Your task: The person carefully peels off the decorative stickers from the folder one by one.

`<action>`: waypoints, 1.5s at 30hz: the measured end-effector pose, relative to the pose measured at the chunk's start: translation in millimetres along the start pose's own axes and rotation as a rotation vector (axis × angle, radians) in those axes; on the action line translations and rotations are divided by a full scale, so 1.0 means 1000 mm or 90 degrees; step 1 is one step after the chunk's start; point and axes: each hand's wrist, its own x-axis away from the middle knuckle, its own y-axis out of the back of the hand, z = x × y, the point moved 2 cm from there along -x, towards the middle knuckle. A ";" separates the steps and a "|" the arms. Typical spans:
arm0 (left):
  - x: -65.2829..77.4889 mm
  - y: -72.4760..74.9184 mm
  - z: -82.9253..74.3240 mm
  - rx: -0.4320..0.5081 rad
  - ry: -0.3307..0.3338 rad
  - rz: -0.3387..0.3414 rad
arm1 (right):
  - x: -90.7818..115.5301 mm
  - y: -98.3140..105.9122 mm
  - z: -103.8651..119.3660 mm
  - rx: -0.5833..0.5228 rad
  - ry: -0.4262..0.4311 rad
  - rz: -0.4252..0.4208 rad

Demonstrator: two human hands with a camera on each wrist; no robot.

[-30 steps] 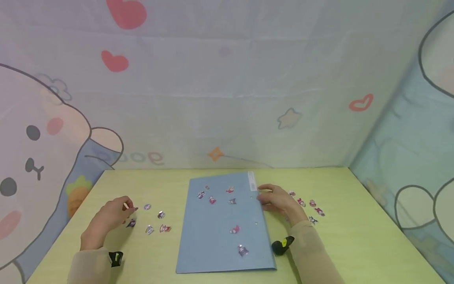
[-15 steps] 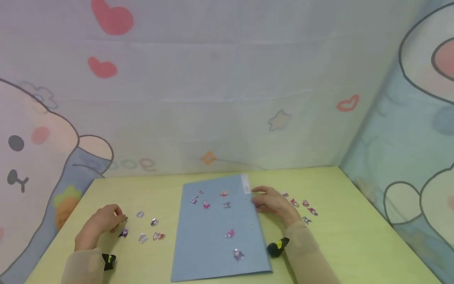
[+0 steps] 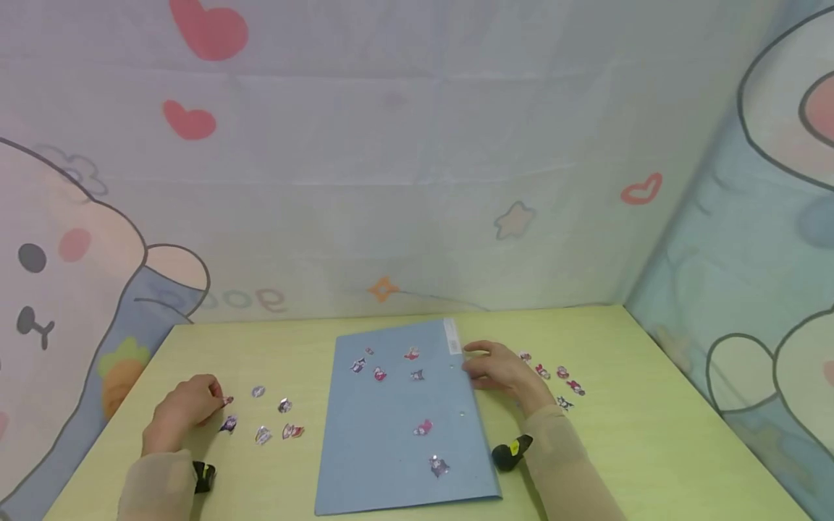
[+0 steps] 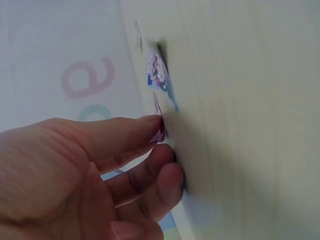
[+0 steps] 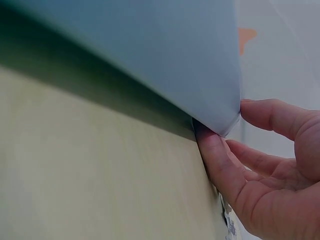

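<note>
Head view: the left hand is low at the left side of the table, fingertips pinched on a small pink-red sticker, other loose stickers scattered just beside it. In the middle lies the blue folder, cartoon stickers dotted over its cover, and there's a white label at its top right, the print far too small to read. The right hand is on that right edge, with more stickers beyond it. Yellow-green patch on the black wrist device, no legible writing. Behind, faint lettering on the backdrop, seemingly "good" in reverse.

Left wrist now: fingertips closed on the purplish sticker edge, right by the tabletop; one big pink letter on the cloth, tilted, I can't say which.

Right wrist: fingers clamped above and below the folder's edge, right at a lifted corner, the table underneath.
</note>
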 end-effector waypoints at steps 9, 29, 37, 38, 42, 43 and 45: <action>0.001 0.005 0.005 -0.047 0.074 -0.008 | -0.003 0.001 0.000 0.005 -0.001 -0.007; 0.011 -0.020 -0.084 0.044 -0.158 0.022 | 0.001 0.008 0.003 0.005 0.006 0.006; 0.018 -0.052 -0.159 0.053 -0.225 0.049 | -0.002 0.010 0.004 0.010 0.004 -0.001; 0.019 -0.056 -0.167 0.048 -0.234 0.054 | -0.002 0.010 0.004 0.011 0.002 -0.001; 0.021 -0.069 -0.194 0.028 -0.286 0.064 | -0.003 0.011 0.004 0.014 -0.001 -0.001; 0.023 -0.072 -0.201 0.028 -0.296 0.070 | -0.003 0.011 0.004 0.017 -0.002 -0.003; 0.025 -0.078 -0.213 0.026 -0.318 0.081 | -0.002 0.010 0.004 0.016 -0.005 -0.007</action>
